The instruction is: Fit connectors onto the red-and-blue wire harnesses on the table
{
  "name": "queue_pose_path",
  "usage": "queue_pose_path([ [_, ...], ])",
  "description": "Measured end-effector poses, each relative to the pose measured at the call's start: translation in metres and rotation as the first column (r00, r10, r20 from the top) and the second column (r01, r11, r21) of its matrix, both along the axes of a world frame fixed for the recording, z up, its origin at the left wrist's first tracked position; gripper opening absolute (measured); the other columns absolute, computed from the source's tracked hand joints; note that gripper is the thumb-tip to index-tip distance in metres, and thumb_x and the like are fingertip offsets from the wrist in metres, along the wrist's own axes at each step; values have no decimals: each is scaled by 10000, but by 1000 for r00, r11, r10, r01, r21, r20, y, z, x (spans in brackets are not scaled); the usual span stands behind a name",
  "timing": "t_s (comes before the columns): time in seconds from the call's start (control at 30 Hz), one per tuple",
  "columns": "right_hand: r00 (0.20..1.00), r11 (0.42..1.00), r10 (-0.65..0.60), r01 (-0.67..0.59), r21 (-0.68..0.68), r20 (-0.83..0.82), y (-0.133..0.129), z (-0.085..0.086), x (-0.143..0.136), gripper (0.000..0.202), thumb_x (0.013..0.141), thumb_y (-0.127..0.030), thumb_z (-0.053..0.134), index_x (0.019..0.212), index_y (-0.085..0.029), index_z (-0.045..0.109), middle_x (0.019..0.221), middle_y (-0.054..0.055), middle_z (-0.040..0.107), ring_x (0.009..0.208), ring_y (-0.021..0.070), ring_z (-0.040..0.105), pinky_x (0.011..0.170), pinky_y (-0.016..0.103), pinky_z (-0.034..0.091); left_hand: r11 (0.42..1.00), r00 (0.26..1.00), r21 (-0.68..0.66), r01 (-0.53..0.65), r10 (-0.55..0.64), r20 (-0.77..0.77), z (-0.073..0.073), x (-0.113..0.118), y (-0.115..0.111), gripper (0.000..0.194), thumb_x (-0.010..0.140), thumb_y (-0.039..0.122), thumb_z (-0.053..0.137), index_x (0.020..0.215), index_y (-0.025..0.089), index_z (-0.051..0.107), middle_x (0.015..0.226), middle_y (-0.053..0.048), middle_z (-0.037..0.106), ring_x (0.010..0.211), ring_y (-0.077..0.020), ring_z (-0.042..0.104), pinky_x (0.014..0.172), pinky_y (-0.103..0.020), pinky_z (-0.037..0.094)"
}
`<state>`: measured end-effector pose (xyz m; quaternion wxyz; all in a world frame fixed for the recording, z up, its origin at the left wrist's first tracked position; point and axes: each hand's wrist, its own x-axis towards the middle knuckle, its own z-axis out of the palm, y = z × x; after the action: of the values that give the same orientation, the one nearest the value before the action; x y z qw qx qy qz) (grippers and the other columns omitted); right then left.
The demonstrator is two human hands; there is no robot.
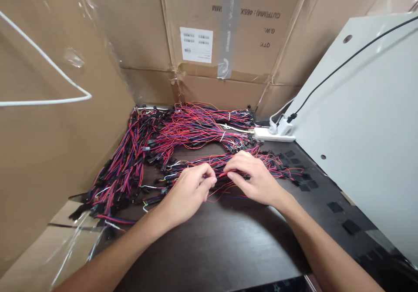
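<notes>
My left hand (191,192) is closed, its thumb and forefinger pinched together at the end of a red wire (223,175). Facing it, my right hand (254,179) pinches the same wire between thumb and fingers. Both hands sit just in front of a loose bundle of red, blue and black wires (202,163), and partly cover it. Thin red strands (222,192) hang below the fingers onto the dark table (222,239). Whether anything small is tucked inside either grip is hidden.
Thick tied wire bundles (192,126) lie at the back, and a long heap of wires (120,166) runs down the left. A white power strip (274,134) stands back right by a white panel (365,109). Cardboard (225,87) walls the back; black pads (351,226) lie right.
</notes>
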<state>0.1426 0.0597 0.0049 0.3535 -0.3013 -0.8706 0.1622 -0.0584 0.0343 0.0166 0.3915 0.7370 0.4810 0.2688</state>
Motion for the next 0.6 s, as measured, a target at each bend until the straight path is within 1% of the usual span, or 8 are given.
queue_pose_path([
  [0.07, 1000, 1000, 9, -10, 28, 27, -1, 0, -1, 115, 904, -146, 507, 870, -164, 615, 836, 55, 659, 800, 187, 530, 760, 363, 409, 998, 998, -56, -11, 14, 61, 0, 0, 0, 153, 872, 252, 470, 771, 162, 540, 568, 36, 517, 524, -113, 460, 540, -220, 335],
  [0.13, 999, 998, 42, -43, 39, 27, -3, -1, -3, 121, 916, -152, 500, 865, -163, 610, 805, 51, 655, 762, 179, 524, 732, 347, 411, 996, 995, -89, -10, 18, 99, -1, 0, 0, 132, 849, 241, 500, 814, 149, 588, 640, 21, 550, 582, -116, 477, 561, -219, 348],
  [0.2, 996, 995, 81, -83, 51, 36, -5, -2, -6, 144, 928, -154, 483, 852, -161, 605, 787, 53, 650, 737, 174, 520, 716, 336, 417, 995, 995, -97, -11, 21, 98, -3, 0, 0, 131, 833, 222, 517, 813, 141, 618, 673, 12, 570, 612, -118, 483, 576, -222, 355],
  [0.27, 993, 992, 96, -100, 73, 66, -8, -4, -10, 163, 937, -157, 468, 842, -155, 600, 781, 60, 644, 731, 175, 517, 710, 332, 420, 997, 997, -71, -11, 16, 73, -5, 0, 0, 134, 829, 201, 523, 765, 138, 622, 649, 14, 570, 597, -114, 476, 572, -224, 345],
  [0.4, 990, 986, 53, -73, 150, 135, -12, -9, -14, 192, 949, -150, 434, 848, -131, 595, 767, 76, 624, 717, 175, 528, 669, 304, 425, 1000, 998, 8, -29, 29, 58, -9, 2, -1, 134, 827, 157, 527, 726, 137, 611, 629, 20, 575, 581, -107, 482, 572, -222, 339],
  [0.53, 953, 966, 15, -91, 240, 303, -9, -5, 3, 232, 941, -125, 416, 830, -160, 617, 667, 40, 604, 586, 155, 536, 551, 276, 394, 1000, 997, -19, -3, 5, 73, -9, 4, -4, 100, 822, 161, 554, 790, 138, 646, 659, 14, 601, 592, -108, 495, 582, -219, 358],
  [0.57, 955, 958, -23, -63, 280, 294, -7, -1, 10, 208, 934, -131, 433, 856, -165, 623, 682, 42, 627, 593, 160, 562, 566, 281, 414, 1000, 997, -27, 5, -3, 71, -9, 4, -5, 113, 830, 166, 545, 800, 137, 649, 659, 13, 595, 589, -107, 488, 573, -218, 353],
  [0.6, 967, 945, -80, -4, 328, 242, -4, 3, 17, 175, 925, -133, 461, 879, -170, 626, 738, 52, 667, 629, 166, 601, 592, 283, 436, 999, 998, -35, 14, -11, 65, -8, 3, -5, 136, 841, 171, 527, 789, 135, 647, 646, 13, 578, 578, -104, 473, 557, -216, 343],
])
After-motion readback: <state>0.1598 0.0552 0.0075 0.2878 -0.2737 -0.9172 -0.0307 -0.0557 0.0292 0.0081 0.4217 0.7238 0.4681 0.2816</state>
